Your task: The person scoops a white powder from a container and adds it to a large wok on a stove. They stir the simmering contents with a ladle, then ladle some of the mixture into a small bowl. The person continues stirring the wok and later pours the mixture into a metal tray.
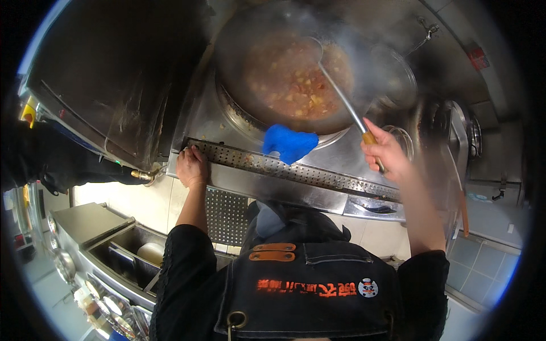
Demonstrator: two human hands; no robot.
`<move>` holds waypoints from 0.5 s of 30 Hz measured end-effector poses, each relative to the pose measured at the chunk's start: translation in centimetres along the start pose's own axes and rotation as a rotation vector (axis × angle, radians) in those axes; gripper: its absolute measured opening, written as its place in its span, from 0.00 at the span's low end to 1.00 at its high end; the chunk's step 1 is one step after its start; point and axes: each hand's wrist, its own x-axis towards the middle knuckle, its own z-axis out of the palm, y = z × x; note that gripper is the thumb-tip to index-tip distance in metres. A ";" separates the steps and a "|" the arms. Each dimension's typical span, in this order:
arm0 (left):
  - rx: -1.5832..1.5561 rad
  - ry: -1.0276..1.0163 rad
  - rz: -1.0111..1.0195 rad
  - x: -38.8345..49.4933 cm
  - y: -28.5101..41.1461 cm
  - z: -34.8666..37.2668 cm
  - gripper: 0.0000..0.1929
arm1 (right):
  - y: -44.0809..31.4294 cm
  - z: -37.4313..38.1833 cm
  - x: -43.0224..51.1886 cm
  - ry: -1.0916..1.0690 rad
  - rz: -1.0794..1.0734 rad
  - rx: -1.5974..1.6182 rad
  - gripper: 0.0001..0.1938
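My right hand [386,151] grips the wooden handle of a metal ladle [343,96]. The ladle's round head lies over the steaming food, at the far side of a large wok [251,108]. Chunks of food in reddish-brown liquid [305,91] fill the wok's bottom. At the left, my left hand [192,166] rests on the front edge of the steel stove [277,187], its fingers curled over the rim by the perforated drain strip. A blue cloth [290,143] is draped at the wok's near rim, between my hands. Steam blurs the wok's far part.
A round metal pan or lid [394,79] stands right of the wok, and a tap [431,30] is at the upper right. A large dark vessel [111,76] fills the upper left. Behind at lower left is a counter with sunken containers [128,251].
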 end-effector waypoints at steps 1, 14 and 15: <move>0.003 0.001 0.013 0.1 0.0 0.0 0.17 | -0.1 0.5 -0.8 -0.052 0.027 0.114 0.41; -0.009 0.054 0.055 0.1 0.0 0.0 0.17 | -0.3 0.6 -7.3 0.317 -0.244 -0.850 0.39; 0.003 0.059 0.060 0.1 -0.1 0.1 0.17 | -0.1 0.1 -6.0 0.366 -0.391 -0.982 0.39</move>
